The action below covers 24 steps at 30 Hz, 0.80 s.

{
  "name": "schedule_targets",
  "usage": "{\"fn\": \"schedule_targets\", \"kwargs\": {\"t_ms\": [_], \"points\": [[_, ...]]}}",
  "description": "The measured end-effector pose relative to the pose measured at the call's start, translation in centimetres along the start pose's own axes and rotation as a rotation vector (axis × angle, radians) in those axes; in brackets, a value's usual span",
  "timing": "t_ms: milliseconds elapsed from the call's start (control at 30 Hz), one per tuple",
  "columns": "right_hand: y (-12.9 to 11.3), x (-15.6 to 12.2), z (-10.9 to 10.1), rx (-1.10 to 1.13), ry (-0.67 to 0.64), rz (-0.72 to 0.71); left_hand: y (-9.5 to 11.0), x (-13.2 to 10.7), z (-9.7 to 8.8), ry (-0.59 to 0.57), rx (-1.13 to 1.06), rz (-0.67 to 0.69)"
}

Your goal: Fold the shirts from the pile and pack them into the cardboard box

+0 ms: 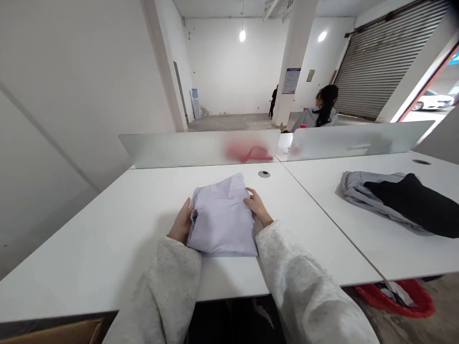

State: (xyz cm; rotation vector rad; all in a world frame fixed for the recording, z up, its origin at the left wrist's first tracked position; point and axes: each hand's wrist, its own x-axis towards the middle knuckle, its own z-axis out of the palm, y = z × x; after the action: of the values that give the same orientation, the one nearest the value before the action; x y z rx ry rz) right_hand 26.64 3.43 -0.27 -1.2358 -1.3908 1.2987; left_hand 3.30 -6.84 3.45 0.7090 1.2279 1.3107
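Observation:
A folded pale lavender shirt (222,220) with fine stripes lies on the white table (143,215) in front of me. A small patterned patch shows near its left edge, and its top right corner is raised to a point. My left hand (182,222) holds the left side, its thumb upward and the other fingers partly hidden by the cloth. On the opposite edge, my right hand (258,206) has its fingers bent over the upper right side of the shirt.
To the right lie folded grey clothes (353,188) with a black garment (416,203) over them. Frosted dividers (172,148) edge the table's far side, near a round cable hole (264,174). A red-rimmed bag (423,306) holds cloth below. A person (324,110) sits beyond the divider.

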Motion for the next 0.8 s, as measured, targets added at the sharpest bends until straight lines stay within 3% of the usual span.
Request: {"fn": "schedule_targets", "kwargs": {"t_ms": [100, 233, 300, 400, 633, 700, 800], "points": [[0.5, 0.5, -1.0, -0.039, 0.014, -0.027, -0.4, -0.1, -1.1, -0.029, 0.16, -0.096], [1.1, 0.3, -0.9, -0.043, -0.056, -0.115, -1.2, 0.3, -2.4, -0.013, 0.499, 0.038], [1.3, 0.1, -0.7, -0.028, -0.088, -0.141, -1.6, 0.7, -3.0, -0.013, 0.556, 0.1], [1.3, -0.2, -0.5, -0.003, -0.143, -0.139, -1.9, 0.8, -3.7, -0.045, 0.439, 0.137], [1.3, -0.7, -0.1, 0.075, -0.228, -0.148, -1.6, 0.1, -4.2, -0.023, 0.081, 0.074], [1.5, -0.7, 0.2, 0.117, -0.269, -0.107, -1.4, 0.5, -4.9, -0.004, 0.098, 0.095], [2.0, -0.6, 0.4, 0.089, -0.269, -0.113, -1.3, 1.2, -6.2, 0.116, 0.29, 0.133]]}}
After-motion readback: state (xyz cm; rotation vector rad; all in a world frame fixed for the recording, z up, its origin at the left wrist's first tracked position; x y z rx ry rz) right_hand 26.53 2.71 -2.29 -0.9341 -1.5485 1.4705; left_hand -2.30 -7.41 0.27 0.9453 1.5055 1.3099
